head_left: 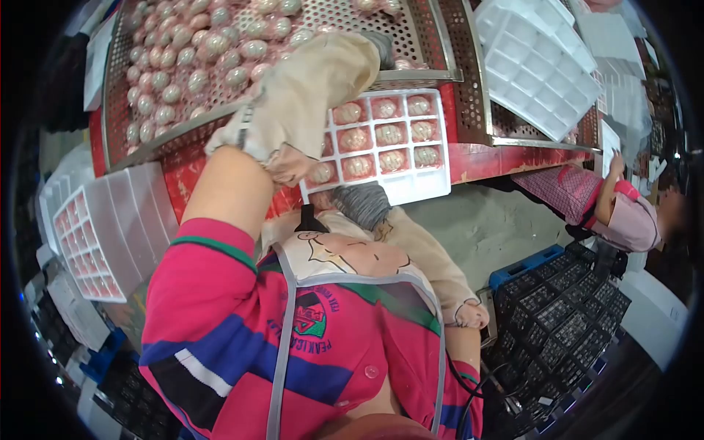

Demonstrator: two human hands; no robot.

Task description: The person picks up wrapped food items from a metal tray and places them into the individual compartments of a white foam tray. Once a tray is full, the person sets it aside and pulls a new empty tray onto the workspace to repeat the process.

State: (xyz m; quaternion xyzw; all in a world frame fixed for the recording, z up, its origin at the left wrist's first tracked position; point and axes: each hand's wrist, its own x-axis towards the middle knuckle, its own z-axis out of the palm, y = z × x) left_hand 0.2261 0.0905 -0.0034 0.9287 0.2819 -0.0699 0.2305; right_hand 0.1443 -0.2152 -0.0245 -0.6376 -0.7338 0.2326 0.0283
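My left hand (377, 50), in a grey glove, reaches over the near rim of a perforated metal tray (326, 16) of plastic-wrapped eggs (198, 79). The cream sleeve cover (308, 92) hides most of that hand, and its fingers do not show. My right hand (363, 204), also grey-gloved, is close to my body at the near edge of a white compartment tray (418, 187). Its fingers look curled beside something pinkish that I cannot make out. Wrapped eggs (390, 134) sit in the tray's visible compartments; my left sleeve covers its left side.
On the left stands a stack of white egg trays (128, 227). Empty white trays (539, 66) lie in another metal tray at the upper right. A person (623, 213) in pink works at the right. Black crates (554, 323) stand at the lower right.
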